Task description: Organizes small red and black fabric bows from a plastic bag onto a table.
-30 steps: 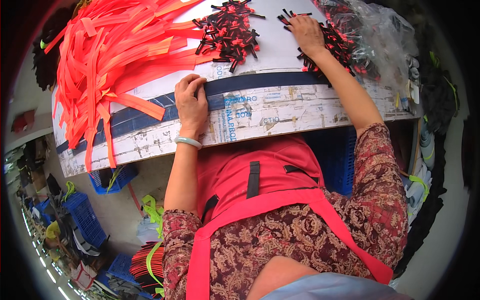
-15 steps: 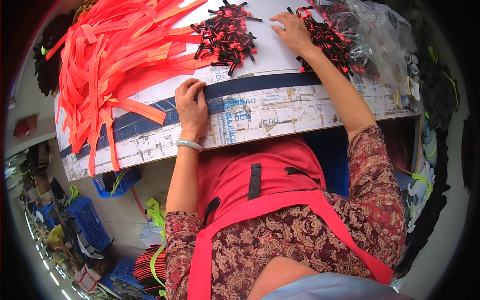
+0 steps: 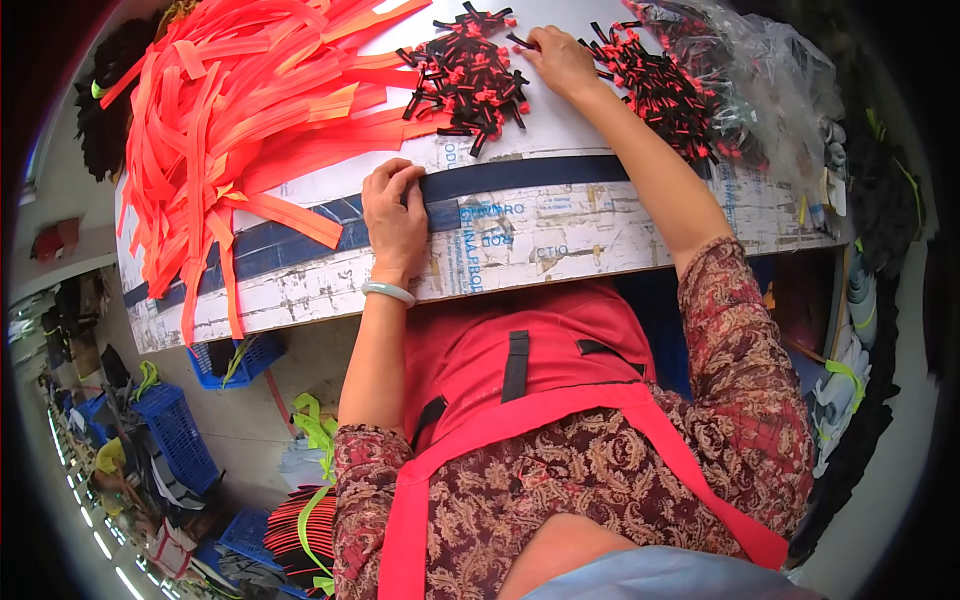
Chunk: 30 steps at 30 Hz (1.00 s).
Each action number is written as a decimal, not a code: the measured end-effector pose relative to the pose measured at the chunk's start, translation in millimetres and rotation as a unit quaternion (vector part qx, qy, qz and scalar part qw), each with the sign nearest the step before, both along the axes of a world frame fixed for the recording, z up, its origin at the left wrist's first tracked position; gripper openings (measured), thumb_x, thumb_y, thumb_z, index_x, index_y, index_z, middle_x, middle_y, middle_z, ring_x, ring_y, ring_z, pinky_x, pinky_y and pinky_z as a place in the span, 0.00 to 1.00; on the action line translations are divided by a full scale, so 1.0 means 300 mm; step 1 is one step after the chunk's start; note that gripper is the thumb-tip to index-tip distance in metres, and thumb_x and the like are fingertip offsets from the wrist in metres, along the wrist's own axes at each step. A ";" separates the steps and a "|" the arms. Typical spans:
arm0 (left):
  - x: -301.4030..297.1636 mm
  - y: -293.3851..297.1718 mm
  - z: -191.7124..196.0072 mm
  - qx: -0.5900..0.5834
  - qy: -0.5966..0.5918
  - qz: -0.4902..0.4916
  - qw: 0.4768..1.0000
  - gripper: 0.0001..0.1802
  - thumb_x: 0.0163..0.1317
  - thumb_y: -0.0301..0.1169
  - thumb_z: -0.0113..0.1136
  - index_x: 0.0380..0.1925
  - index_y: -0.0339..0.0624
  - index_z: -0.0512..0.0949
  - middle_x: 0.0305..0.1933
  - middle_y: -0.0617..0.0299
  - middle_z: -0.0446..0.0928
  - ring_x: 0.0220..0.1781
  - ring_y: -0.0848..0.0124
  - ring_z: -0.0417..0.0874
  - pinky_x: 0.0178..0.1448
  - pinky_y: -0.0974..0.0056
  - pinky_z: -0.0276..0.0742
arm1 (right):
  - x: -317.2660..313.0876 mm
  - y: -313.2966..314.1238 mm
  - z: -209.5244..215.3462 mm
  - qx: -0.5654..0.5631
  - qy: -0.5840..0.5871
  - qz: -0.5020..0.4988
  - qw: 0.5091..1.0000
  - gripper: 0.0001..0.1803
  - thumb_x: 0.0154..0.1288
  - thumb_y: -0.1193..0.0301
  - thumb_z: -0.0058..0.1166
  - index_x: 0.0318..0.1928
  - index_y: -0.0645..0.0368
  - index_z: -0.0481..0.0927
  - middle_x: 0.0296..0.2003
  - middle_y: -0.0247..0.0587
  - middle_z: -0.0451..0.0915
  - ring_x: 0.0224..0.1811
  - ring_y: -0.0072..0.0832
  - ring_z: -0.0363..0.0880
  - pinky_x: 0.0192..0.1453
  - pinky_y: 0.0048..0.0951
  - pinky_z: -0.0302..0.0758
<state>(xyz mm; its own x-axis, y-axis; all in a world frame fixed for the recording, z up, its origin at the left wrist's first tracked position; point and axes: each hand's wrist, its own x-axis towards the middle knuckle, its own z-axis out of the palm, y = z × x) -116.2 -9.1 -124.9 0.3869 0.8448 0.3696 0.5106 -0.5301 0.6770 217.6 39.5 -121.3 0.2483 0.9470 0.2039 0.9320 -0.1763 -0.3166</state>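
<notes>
My right hand [image 3: 562,62] is between two piles of small black pieces with red-orange ends, fingertips pinched at a short black strip [image 3: 520,41]. On one side lies the left pile [image 3: 465,85]; on the other, next to my wrist, is the right pile [image 3: 655,90]. My left hand [image 3: 395,220] rests near the board's front edge with its fingers curled in. Under and beside it runs a long dark blue band [image 3: 530,174]. Whatever those curled fingers may hold is hidden.
A large heap of orange strips [image 3: 200,130] covers the left of the white board [image 3: 590,225], some ends hanging over its edge. Clear plastic bags [image 3: 790,75] lie at the far right. Blue crates [image 3: 175,435] stand on the floor at left.
My right hand has moved left, from the edge of the right pile into the gap, with a black strip at its fingertips. My left hand stays on the board; the view has shifted slightly.
</notes>
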 end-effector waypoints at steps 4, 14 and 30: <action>-0.002 0.000 -0.002 0.001 -0.002 0.000 1.000 0.08 0.59 0.21 0.61 0.38 0.41 0.84 0.47 0.58 0.79 0.53 0.57 0.77 0.60 0.57 0.71 | -0.009 -0.131 0.079 -0.110 -0.011 -0.065 0.992 0.17 0.66 0.57 0.59 0.48 0.53 0.81 0.50 0.43 0.81 0.54 0.43 0.80 0.55 0.44 0.77; 0.029 0.005 0.000 0.008 0.001 -0.016 1.000 0.08 0.59 0.22 0.61 0.38 0.41 0.84 0.47 0.58 0.79 0.53 0.56 0.77 0.60 0.56 0.71 | 0.138 0.144 -0.046 0.113 -0.051 0.051 0.991 0.22 0.61 0.57 0.64 0.52 0.55 0.82 0.51 0.48 0.81 0.54 0.44 0.80 0.58 0.40 0.77; -0.006 0.004 0.000 0.004 0.011 -0.004 1.000 0.08 0.60 0.21 0.61 0.39 0.41 0.84 0.48 0.59 0.80 0.53 0.58 0.77 0.60 0.59 0.72 | 0.232 0.127 -0.066 -0.064 0.205 -0.035 0.976 0.18 0.64 0.57 0.63 0.46 0.57 0.84 0.32 0.34 0.86 0.32 0.23 0.83 0.42 0.29 0.76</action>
<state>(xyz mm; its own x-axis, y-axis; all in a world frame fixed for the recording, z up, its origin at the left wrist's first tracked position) -118.0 -7.8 -124.8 0.4009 0.8389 0.3682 0.5214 -0.5394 0.6612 287.3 77.6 -141.1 0.3487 0.9361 -0.0458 0.7162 -0.2977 -0.6312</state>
